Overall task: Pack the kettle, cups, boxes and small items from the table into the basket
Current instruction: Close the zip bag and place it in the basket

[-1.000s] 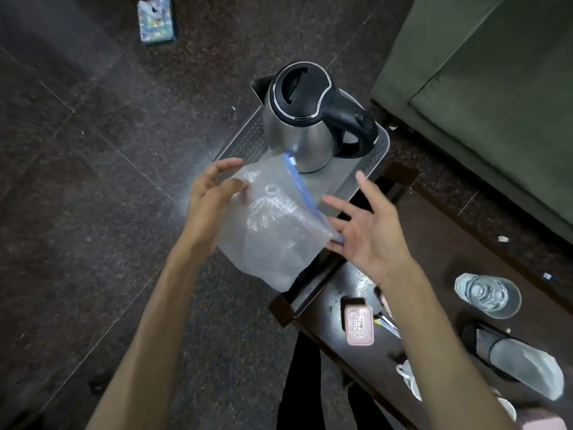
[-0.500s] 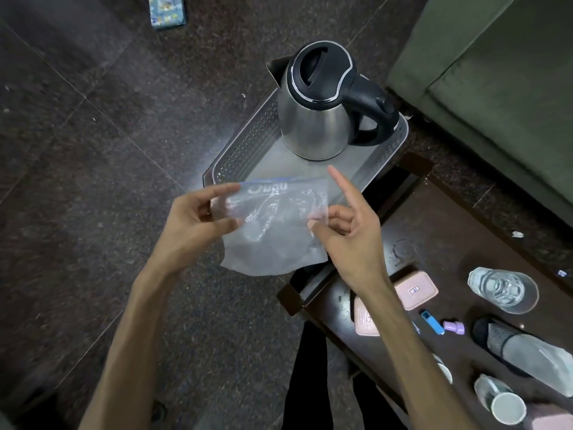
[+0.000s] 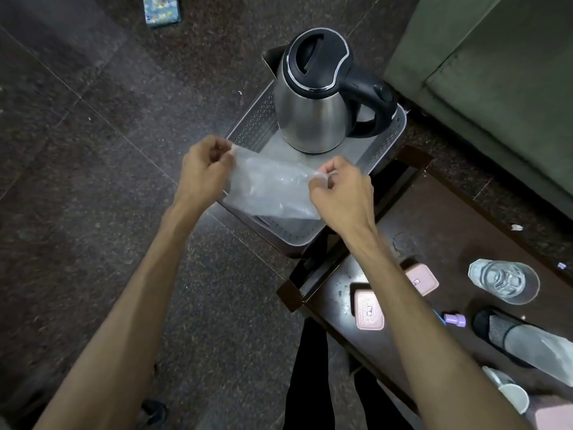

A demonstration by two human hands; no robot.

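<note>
A steel kettle [image 3: 313, 110] with a black lid and handle stands upright in the far half of the grey perforated basket [image 3: 248, 131]. Over the basket's near half hangs a clear plastic zip bag [image 3: 273, 190]. My left hand [image 3: 204, 169] pinches its left top corner and my right hand [image 3: 344, 190] pinches its right top corner. On the dark wooden table [image 3: 440, 231] lie two pink boxes [image 3: 369, 310] [image 3: 421, 279], a clear glass [image 3: 504, 280], a small purple item [image 3: 454, 320], a white cup [image 3: 513, 397] and a black mesh pouch [image 3: 508, 333].
A green sofa [image 3: 502, 88] fills the upper right, close behind the basket and table. A small patterned packet [image 3: 162, 10] lies on the dark stone floor at the top. A black stool frame [image 3: 319, 268] sits under the basket beside the table end.
Both hands have closed on the bag's top corners and lowered it flat over the basket's near half. Earlier the right hand was open beside the bag.
</note>
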